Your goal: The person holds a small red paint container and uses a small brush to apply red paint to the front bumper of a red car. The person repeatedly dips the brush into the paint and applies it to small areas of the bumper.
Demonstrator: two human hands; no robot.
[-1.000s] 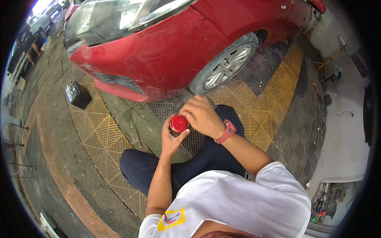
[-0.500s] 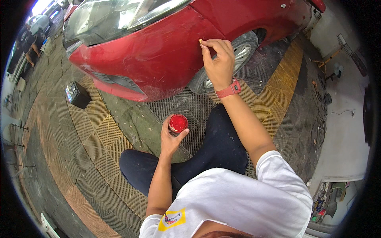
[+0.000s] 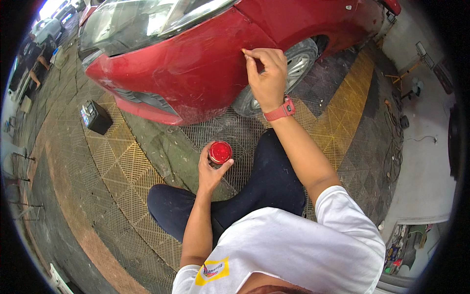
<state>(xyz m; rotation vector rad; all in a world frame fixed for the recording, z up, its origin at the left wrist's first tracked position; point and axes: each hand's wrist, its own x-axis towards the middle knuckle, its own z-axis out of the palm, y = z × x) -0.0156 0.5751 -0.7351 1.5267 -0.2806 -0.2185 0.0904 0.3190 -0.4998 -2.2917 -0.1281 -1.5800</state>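
Observation:
A small round jar of red paint (image 3: pixel 220 152) is held by my left hand (image 3: pixel 209 177), its fingers and thumb wrapped round the sides. The top faces up and shows bright red. My right hand (image 3: pixel 269 81), with a red watch (image 3: pixel 281 110) on the wrist, pinches a small yellowish piece (image 3: pixel 244 50) between thumb and fingertips. That piece is at the red front bumper (image 3: pixel 205 68) of a car, beside the wheel arch; whether it touches the surface I cannot tell. Pale scuffs and scratches mark the bumper.
Just right of the bumper stands the front wheel (image 3: pixel 297 68). A black box-shaped battery (image 3: pixel 99 117) rests on the grid-tile floor (image 3: pixel 122 161) at the left. Cables (image 3: pixel 391 157) lie along the right wall. Another person (image 3: pixel 35 56) is far off at the upper left.
My right hand has shifted slightly left along the bumper with the yellowish piece. My left hand and the jar have stayed in place.

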